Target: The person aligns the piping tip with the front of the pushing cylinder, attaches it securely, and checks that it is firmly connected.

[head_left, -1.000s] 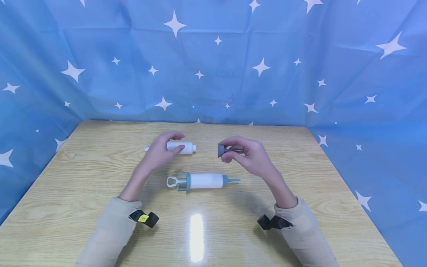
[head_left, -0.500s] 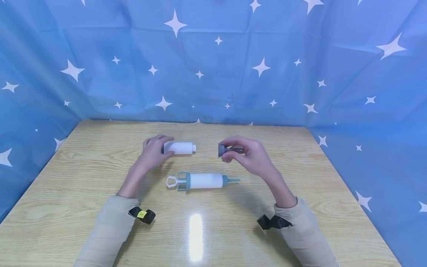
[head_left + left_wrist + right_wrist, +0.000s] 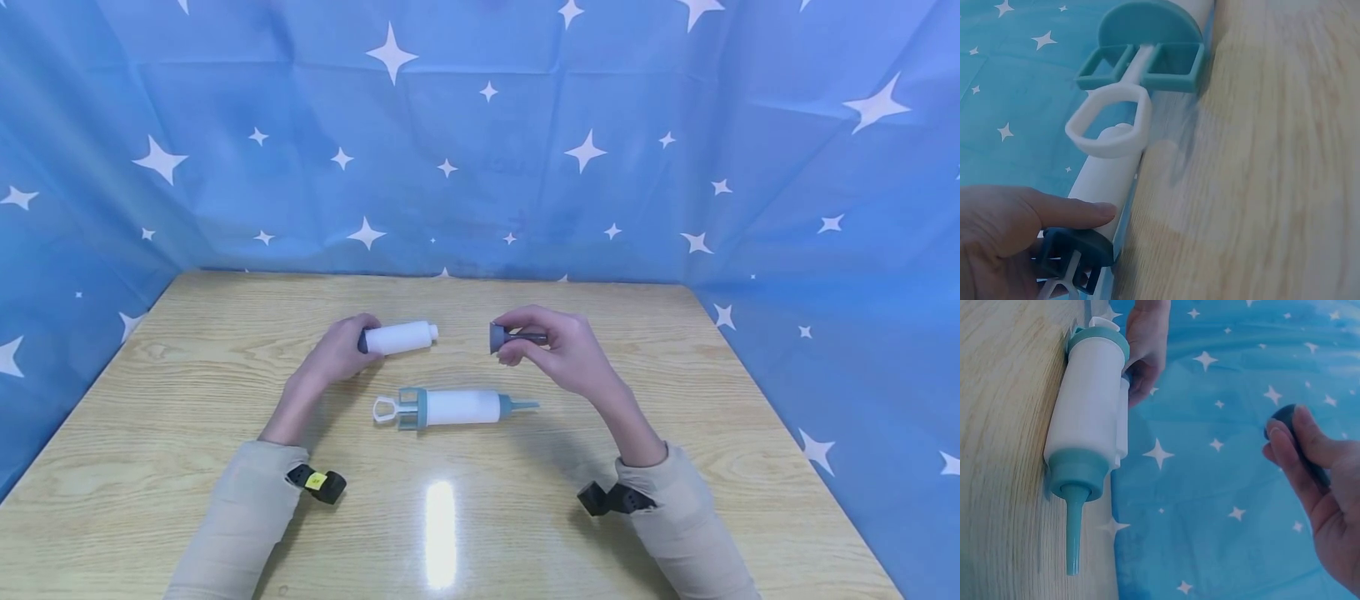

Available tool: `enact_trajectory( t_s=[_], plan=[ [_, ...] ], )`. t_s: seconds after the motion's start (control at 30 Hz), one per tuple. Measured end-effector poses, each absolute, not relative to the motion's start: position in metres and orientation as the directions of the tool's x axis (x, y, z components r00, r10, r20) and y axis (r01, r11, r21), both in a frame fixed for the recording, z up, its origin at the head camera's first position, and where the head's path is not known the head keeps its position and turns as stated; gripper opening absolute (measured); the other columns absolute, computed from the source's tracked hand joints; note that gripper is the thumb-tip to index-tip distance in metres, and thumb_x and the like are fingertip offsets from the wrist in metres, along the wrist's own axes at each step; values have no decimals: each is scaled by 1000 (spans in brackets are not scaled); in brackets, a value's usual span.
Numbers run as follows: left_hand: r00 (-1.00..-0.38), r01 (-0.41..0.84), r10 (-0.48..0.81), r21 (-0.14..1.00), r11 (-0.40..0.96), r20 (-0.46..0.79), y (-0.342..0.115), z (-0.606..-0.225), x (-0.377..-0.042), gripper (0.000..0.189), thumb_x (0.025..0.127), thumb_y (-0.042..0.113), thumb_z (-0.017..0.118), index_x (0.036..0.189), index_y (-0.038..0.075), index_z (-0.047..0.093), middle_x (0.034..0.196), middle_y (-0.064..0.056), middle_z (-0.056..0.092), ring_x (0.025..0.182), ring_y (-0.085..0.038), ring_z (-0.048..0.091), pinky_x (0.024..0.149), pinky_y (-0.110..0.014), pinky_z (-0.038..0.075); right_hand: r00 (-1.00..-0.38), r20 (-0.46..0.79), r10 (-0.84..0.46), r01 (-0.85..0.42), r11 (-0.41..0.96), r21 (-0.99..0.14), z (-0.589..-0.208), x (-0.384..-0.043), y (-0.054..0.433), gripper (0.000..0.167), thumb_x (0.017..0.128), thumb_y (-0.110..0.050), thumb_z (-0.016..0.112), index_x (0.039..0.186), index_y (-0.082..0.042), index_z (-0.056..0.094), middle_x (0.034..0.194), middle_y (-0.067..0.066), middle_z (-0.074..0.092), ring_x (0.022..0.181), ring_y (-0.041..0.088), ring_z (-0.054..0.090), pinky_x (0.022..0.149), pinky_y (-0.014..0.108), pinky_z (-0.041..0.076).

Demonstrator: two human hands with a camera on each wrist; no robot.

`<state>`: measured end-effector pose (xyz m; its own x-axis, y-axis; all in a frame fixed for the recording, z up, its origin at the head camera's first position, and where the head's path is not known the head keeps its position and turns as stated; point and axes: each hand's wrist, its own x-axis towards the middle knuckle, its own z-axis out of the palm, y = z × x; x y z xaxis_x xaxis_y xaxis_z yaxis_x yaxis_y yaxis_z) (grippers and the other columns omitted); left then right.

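Note:
My left hand (image 3: pixel 335 348) grips the dark collar end of a white syringe barrel (image 3: pixel 400 337), thumb along its side in the left wrist view. The barrel lies slightly tilted, its narrow white tip pointing right. A looped white plunger handle (image 3: pixel 1062 287) pokes out behind the dark collar (image 3: pixel 1079 247). To the right, my right hand (image 3: pixel 558 346) pinches a dark grey nozzle (image 3: pixel 498 337) between thumb and fingers, wide end facing left and slim spout under the palm. A gap separates the nozzle from the barrel's tip.
A second, larger syringe (image 3: pixel 462 407) lies nearer me, with a teal collar, white ring handle at left and teal nozzle (image 3: pixel 521 405) at right. A blue star-patterned curtain (image 3: pixel 480 167) borders the wooden table (image 3: pixel 480 533) at the back and sides.
My left hand has moved left and back along the white syringe barrel to its collar end and closed around it. The barrel has tilted slightly, tip upward in view. My right hand stays still.

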<state>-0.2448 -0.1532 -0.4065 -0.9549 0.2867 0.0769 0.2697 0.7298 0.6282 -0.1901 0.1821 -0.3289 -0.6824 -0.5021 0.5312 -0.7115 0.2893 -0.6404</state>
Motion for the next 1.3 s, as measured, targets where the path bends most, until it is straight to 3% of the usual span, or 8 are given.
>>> enact_trajectory(
  t_s=[0.17, 0.53, 0.83, 1.03, 1.3],
  plan=[
    [-956, 260, 286, 634, 728, 64, -154, -405, -244, 47, 87, 8, 78, 126, -11, 60, 124, -30, 61, 116, -45, 56, 101, -58, 44, -686, 527, -501, -709, 297, -640, -329, -191, 183, 27, 88, 3, 74, 115, 1, 70, 90, 10, 75, 71, 13, 73, 67, 28, 60],
    [-941, 331, 284, 685, 650, 185, -150, -378, -235, 47, 83, 13, 83, 125, -1, 65, 125, -22, 64, 113, -39, 58, 98, -57, 47, -683, 541, -491, -710, 271, -650, -327, -192, 188, 27, 89, 7, 72, 115, 2, 70, 90, 11, 75, 72, 15, 73, 68, 29, 61],
    [-854, 520, 368, 645, 560, 369, -140, -357, -227, 50, 76, 12, 89, 122, 3, 70, 121, -16, 68, 109, -34, 62, 92, -51, 49, -693, 546, -471, -707, 297, -642, -324, -194, 192, 28, 89, 7, 72, 116, 3, 69, 89, 9, 75, 71, 16, 73, 68, 28, 60],
    [-805, 590, 425, 633, 502, 413, -133, -341, -217, 49, 77, 13, 89, 122, 7, 71, 120, -11, 69, 107, -29, 63, 89, -47, 51, -714, 539, -446, -689, 311, -655, -321, -193, 196, 29, 88, 8, 72, 117, 4, 69, 86, 8, 75, 70, 16, 73, 68, 27, 60],
    [-750, 651, 469, 646, 400, 466, -124, -324, -201, 46, 78, 9, 89, 120, 9, 72, 121, -10, 68, 101, -26, 65, 80, -37, 60, -699, 556, -450, -705, 304, -641, -316, -190, 196, 30, 88, 9, 72, 117, 4, 69, 88, 10, 75, 71, 15, 73, 70, 26, 60]
  ],
)
